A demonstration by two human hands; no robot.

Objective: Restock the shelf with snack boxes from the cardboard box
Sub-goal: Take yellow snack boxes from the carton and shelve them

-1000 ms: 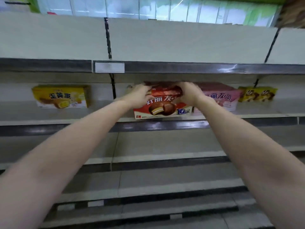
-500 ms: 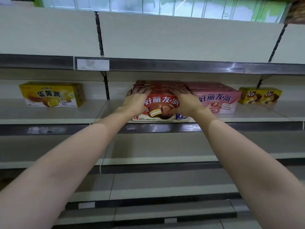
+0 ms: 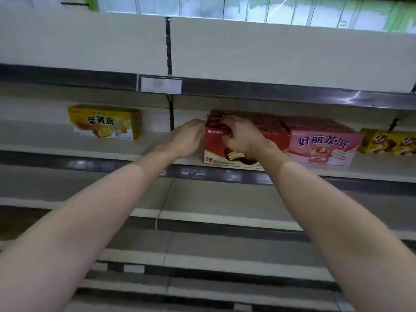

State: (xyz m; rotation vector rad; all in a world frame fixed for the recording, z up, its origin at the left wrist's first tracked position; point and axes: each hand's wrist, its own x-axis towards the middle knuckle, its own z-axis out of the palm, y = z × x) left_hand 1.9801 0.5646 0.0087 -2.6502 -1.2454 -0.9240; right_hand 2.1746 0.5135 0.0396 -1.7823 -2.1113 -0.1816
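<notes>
A red snack box (image 3: 276, 143) with a chocolate pie picture stands on the middle shelf (image 3: 108, 152), its front at the shelf's edge. My left hand (image 3: 189, 138) presses flat against the box's left end. My right hand (image 3: 242, 136) lies over the front top edge near the left corner, fingers curled over the top and thumb on the front face. A pink snack box (image 3: 324, 145) touches the red one on its right. The cardboard box is out of view.
A yellow snack box (image 3: 103, 122) stands further left on the same shelf, with a bare gap between it and my left hand. Another yellow box (image 3: 387, 143) sits at the far right. The upper shelf's edge (image 3: 247, 91) hangs just above. Bare lower shelves (image 3: 225, 199) step out below.
The red box has gone from held in the air to standing on the shelf beside the pink box. My left hand moved to its left end and my right hand shifted towards the left top corner.
</notes>
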